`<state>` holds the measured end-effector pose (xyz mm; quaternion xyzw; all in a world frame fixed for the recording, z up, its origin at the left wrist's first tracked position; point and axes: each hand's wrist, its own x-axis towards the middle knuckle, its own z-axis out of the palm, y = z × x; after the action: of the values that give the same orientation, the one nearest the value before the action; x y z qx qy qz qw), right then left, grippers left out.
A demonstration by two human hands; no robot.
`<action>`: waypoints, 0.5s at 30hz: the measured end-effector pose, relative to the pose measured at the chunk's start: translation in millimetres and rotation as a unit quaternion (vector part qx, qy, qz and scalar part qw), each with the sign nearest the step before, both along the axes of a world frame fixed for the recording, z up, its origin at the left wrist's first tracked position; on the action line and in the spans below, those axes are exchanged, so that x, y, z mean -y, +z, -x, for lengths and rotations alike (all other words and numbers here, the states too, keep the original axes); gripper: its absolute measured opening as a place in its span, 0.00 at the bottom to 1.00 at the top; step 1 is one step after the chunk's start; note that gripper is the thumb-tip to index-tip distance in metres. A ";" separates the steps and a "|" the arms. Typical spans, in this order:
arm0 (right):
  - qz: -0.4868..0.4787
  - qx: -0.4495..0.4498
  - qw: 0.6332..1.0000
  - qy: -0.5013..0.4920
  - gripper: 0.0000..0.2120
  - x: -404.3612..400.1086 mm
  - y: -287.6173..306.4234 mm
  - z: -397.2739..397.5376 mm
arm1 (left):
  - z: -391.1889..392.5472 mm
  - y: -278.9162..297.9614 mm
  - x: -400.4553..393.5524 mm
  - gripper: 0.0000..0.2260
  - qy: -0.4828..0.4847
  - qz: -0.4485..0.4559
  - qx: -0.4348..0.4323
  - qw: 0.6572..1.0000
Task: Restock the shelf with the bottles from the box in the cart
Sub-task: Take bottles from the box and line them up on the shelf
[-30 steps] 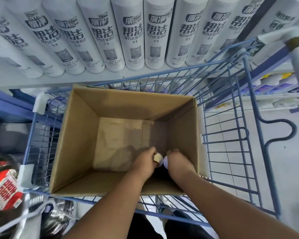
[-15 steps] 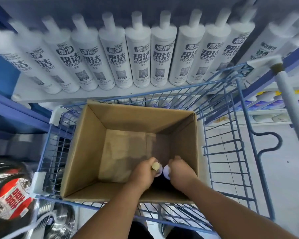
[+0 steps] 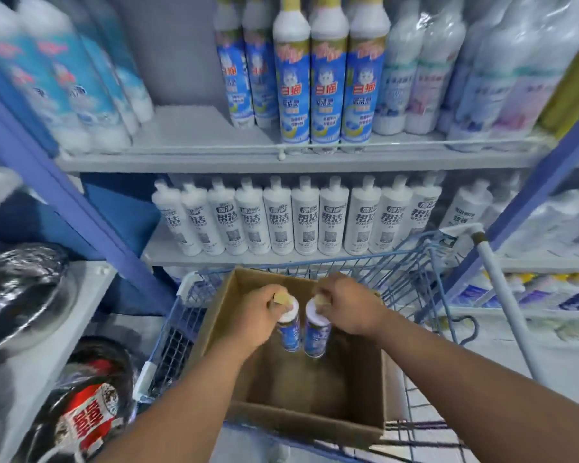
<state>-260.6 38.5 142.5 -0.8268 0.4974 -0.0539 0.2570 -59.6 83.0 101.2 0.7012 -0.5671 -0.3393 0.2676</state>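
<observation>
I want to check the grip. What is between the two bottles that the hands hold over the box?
Nothing: in the head view a narrow bare gap separates the left hand's bottle from the right hand's bottle, with only the cardboard box interior behind it.

Box (image 3: 315,406) in cart (image 3: 425,262), shelf (image 3: 248,158) behind, pans (image 3: 20,295) left
</observation>
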 end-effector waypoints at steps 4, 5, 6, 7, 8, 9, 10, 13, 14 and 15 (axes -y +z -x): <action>0.059 0.073 0.996 -0.002 0.16 16.9 68.7 -17.2 | -17.3 72.6 11.0 0.09 0.038 0.092 -0.039 0.994; 0.073 0.089 0.993 0.000 0.16 20.9 86.9 -22.1 | -21.5 90.4 16.0 0.08 0.051 0.113 -0.048 0.991; 0.089 0.102 0.991 0.005 0.17 25.0 105.3 -27.1 | -24.4 108.7 20.6 0.07 0.062 0.134 -0.061 0.987; 0.105 0.111 0.988 0.010 0.18 29.0 123.2 -32.4 | -27.7 127.4 26.3 0.06 0.075 0.154 -0.072 0.983; 0.123 0.120 0.985 0.013 0.18 33.0 140.3 -38.0 | -30.2 147.4 32.0 0.05 0.083 0.183 -0.080 0.976; 0.136 0.131 0.982 0.012 0.17 36.1 158.3 -43.6 | -33.2 167.6 38.2 0.05 0.088 0.207 -0.095 0.970; 0.146 0.145 0.978 0.009 0.16 40.2 173.7 -49.0 | -35.1 188.0 43.5 0.06 0.088 0.227 -0.120 0.963; 0.167 0.192 0.967 -0.008 0.15 53.7 216.5 -65.9 | -46.9 239.6 63.8 0.07 0.074 0.272 -0.176 0.943; 0.175 0.208 0.962 -0.014 0.15 59.1 228.9 -71.3 | -51.5 254.9 70.9 0.07 0.070 0.285 -0.180 0.939; 0.183 0.221 0.958 -0.018 0.14 64.9 241.5 -77.1 | -57.1 267.5 79.5 0.08 0.065 0.295 -0.184 0.936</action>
<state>-183.5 -26.4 384.0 -0.8181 0.4245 -0.3302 0.2038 -2.5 3.5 368.6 0.5519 -0.5356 -0.2616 0.5832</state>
